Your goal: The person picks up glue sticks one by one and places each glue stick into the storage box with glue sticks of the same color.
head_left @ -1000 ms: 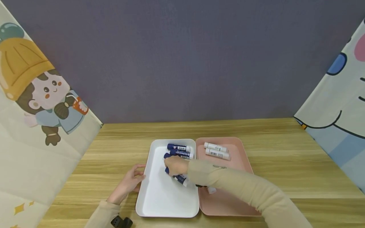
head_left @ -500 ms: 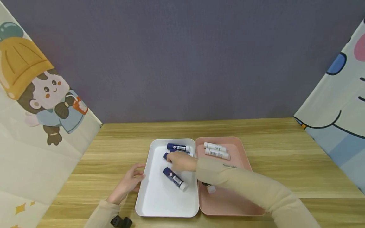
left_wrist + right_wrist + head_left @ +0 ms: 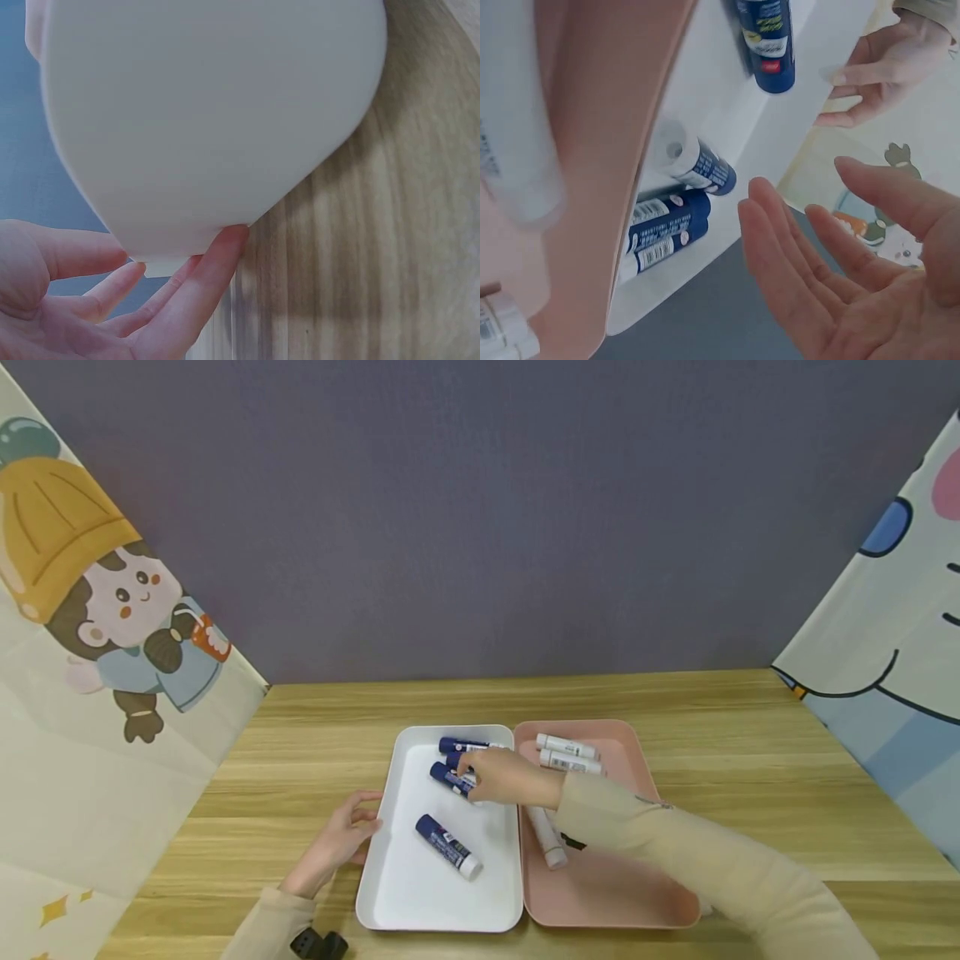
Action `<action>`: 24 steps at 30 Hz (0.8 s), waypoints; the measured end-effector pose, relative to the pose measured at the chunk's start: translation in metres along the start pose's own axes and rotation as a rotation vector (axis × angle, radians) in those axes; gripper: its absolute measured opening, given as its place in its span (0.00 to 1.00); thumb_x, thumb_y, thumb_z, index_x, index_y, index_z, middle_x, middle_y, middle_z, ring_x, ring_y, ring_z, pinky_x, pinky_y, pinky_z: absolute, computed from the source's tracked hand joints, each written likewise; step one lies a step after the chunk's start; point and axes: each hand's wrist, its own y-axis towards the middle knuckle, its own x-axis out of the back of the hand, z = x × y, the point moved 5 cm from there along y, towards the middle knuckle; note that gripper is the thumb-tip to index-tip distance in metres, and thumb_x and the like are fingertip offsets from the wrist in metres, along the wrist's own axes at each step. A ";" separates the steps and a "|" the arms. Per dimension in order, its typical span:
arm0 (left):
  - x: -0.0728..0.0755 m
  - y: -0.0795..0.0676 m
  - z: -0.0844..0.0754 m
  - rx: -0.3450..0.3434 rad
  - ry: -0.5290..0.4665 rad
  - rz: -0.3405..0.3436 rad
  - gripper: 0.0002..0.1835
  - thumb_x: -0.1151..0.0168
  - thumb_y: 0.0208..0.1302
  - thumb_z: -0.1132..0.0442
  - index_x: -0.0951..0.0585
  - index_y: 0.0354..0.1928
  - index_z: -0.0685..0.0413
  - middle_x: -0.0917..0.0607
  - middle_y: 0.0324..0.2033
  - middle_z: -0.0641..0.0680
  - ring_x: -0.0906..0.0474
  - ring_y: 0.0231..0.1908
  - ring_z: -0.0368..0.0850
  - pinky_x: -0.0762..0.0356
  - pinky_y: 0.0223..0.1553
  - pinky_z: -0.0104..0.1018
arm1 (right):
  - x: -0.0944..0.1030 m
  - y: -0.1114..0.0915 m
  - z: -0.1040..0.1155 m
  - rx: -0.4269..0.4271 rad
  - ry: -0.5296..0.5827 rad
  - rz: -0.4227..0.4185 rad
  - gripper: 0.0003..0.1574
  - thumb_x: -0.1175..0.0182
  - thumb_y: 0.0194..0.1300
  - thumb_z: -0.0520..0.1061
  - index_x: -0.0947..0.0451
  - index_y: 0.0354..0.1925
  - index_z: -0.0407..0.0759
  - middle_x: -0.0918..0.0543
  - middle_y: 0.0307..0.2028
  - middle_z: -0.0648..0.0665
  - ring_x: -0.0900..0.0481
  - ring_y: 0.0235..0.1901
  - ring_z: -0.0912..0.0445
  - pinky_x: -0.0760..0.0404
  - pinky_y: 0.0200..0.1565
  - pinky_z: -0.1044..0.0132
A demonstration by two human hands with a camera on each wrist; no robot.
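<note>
My left hand (image 3: pixel 347 833) holds the left side of the white tray (image 3: pixel 386 893), thumb at the rim and fingers against the outer wall, as the left wrist view shows. Over the tray's right side hovers my right hand (image 3: pixel 510 777); the right wrist view shows its fingers (image 3: pixel 780 270) spread with nothing between them. Several blue glue sticks with white caps lie in the white tray. One blue glue stick (image 3: pixel 448 845) rests apart near the middle. Another (image 3: pixel 450 777) lies just left of my right fingertips, and others behind are partly hidden by the hand.
A pink tray (image 3: pixel 600 902) stands right against the white one. White glue sticks lie in it, two at the back (image 3: pixel 567 748) and one (image 3: pixel 546 839) near the left wall, partly under the right forearm. A dark panel (image 3: pixel 510 527) closes off the table's far edge.
My right hand has moved up and right, away from the front blue glue stick. That stick now lies lower and further left in the white tray. My left hand has stayed in place.
</note>
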 end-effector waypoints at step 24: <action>-0.004 0.005 -0.004 -0.006 0.059 -0.032 0.21 0.52 0.59 0.74 0.36 0.57 0.62 0.27 0.44 0.68 0.24 0.31 0.50 0.21 0.24 0.43 | 0.040 -0.057 -0.054 0.034 0.125 -0.140 0.17 0.41 0.53 0.37 0.27 0.44 0.39 0.23 0.34 0.46 0.27 0.30 0.58 0.27 0.32 0.68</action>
